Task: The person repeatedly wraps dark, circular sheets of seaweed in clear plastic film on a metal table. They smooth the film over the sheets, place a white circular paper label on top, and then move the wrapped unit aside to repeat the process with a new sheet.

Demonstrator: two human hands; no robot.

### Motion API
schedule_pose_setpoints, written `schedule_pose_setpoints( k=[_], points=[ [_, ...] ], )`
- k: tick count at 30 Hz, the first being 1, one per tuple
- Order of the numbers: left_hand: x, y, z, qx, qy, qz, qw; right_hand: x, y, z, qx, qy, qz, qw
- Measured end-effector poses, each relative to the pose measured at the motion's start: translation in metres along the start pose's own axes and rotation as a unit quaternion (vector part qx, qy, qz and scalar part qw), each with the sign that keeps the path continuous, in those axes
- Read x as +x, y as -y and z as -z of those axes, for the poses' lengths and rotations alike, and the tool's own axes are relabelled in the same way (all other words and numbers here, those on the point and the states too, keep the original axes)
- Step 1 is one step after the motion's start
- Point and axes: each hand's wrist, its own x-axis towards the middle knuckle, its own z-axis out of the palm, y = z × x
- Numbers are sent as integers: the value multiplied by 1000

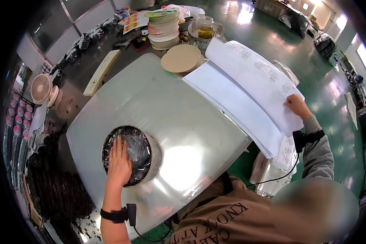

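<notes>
My left hand (pixel 120 164) lies flat, fingers stretched out, on clear plastic film (pixel 137 146) over dark contents. These fill a round tub (pixel 154 155) with a pale wall. The tub stands on a large, shiny grey-white sheet-covered board (pixel 134 94). On the right, my right hand (pixel 297 106) grips the edge of a large printed paper sheet (pixel 256 73), which curls up at its left end. Under it lies a stack of white paper (pixel 231 94). The printed side bears small writing.
A tan round disc (pixel 180 58) lies beyond the board, before a pile of round discs (pixel 163 30). A glass jar (pixel 206 30) sits in a metal pot (pixel 195 38). To the left are a pale wooden bar (pixel 102 73), a fan (pixel 42 88) and dark strands (pixel 58 189).
</notes>
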Motion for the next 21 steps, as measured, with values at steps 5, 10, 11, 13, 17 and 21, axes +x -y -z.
schedule_pose_setpoints(
  k=[5,10,11,13,17,21],
  points=[
    [-6,-1,4,-10,14,20,1000,19,-33,13,-8,-104,-89,991],
    [-1,-4,4,-14,20,20,1000,31,-47,10,-30,-188,-138,972],
    [-1,-3,4,-11,21,23,999,31,-23,17,182,-32,-98,978],
    [-5,-3,4,-11,23,34,999,34,4,17,361,117,-12,925],
    [-8,0,3,-9,19,30,999,18,6,-9,275,58,119,952],
    [-3,-2,3,-9,16,19,1000,-22,-48,-59,-44,-164,10,985]
  ],
)
